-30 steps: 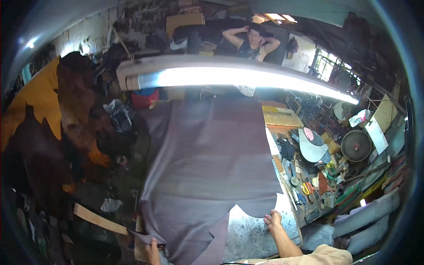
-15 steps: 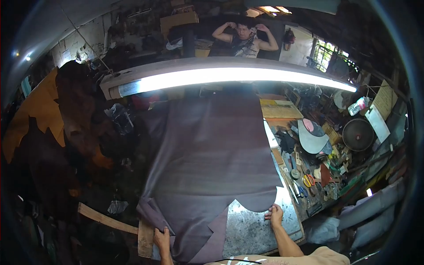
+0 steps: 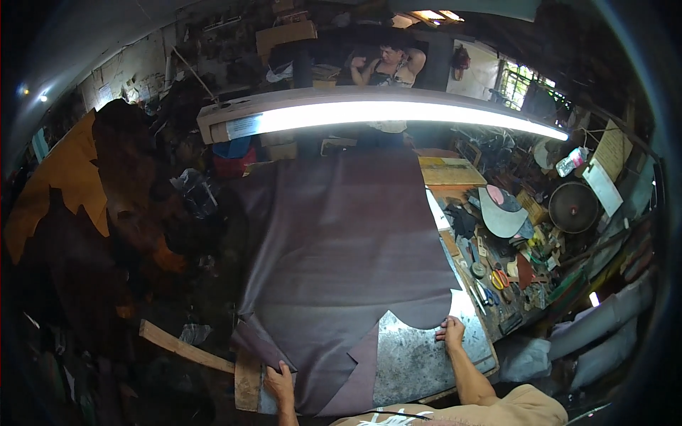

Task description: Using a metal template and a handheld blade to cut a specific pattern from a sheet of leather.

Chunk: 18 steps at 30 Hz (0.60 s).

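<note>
A large dark brown leather hide (image 3: pixel 341 241) is spread over the workbench, its far end reaching back under the lamp. At the near left its edge is folded over into a flap (image 3: pixel 264 342). My left hand (image 3: pixel 280 383) grips this flap low down, fingers closed on it. On the right, my right hand (image 3: pixel 452 332) has its fingers curled at the hide's near right edge, apparently pinching it. Between the hands, the ragged front edge leaves part of a worn grey metal sheet (image 3: pixel 412 362) bare. A paler purplish strip of leather (image 3: pixel 357 380) lies beside the notch.
A lit tube lamp (image 3: pixel 398 112) hangs across the bench. Scissors (image 3: pixel 500 278), tools and scraps crowd the right side. A curved wooden strip (image 3: pixel 185 348) juts out at left, near hanging tan leather (image 3: pixel 67 177). Another person (image 3: pixel 391 67) stands beyond the lamp.
The near bench, hide and both hands appear slightly farther right in the view. Both hands keep their places on the hide. The person beyond the lamp has lowered one arm.
</note>
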{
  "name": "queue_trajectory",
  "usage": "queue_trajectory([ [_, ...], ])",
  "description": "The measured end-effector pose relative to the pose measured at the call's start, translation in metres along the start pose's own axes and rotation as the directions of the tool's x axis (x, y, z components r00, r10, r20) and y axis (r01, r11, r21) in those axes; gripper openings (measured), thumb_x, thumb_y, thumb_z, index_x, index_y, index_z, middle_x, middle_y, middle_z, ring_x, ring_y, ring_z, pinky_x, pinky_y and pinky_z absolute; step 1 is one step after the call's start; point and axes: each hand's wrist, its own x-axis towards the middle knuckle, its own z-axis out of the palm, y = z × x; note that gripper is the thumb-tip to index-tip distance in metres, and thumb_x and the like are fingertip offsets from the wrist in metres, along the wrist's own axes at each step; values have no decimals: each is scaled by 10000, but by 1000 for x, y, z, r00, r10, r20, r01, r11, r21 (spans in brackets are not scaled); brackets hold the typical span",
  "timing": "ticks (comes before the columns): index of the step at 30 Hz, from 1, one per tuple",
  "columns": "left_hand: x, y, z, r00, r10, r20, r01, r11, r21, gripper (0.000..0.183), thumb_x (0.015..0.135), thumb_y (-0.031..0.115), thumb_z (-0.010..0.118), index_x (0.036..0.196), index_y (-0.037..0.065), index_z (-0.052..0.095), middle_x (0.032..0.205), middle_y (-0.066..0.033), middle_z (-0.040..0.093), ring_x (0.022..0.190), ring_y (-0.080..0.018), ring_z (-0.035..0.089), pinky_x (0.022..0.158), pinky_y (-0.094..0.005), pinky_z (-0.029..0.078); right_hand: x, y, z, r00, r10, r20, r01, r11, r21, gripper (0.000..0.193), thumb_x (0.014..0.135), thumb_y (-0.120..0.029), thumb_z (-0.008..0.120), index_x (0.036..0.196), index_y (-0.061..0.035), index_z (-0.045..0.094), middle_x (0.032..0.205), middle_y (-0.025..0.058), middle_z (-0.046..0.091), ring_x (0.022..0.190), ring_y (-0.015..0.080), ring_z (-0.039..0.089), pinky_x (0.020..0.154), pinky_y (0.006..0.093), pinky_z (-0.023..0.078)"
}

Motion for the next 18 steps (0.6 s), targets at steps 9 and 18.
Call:
queue_trajectory([
  [9, -9, -14, 5, 999, 40, 20, -40, 999, 26, 376, 859, 299, 628, 747, -58, 592, 730, -264, 622, 687, -450, 606, 631, -512, 456, 8, 13, -5, 999, -33, -7, 34, 999, 30, 291, 985, -206, 449, 1185, -12, 536, 790, 78, 581, 508, 188, 621, 392, 293, 519],
  [18, -13, -24, 2, 918, 396, -5, -393, 913, 111, 303, 858, 245, 628, 922, -51, 638, 992, -261, 610, 940, -436, 550, 865, -521, 412, 5, 14, 0, 997, -69, -37, 70, 997, 27, 299, 995, -197, 431, 1192, 8, 526, 771, 73, 568, 489, 184, 613, 381, 292, 510],
])
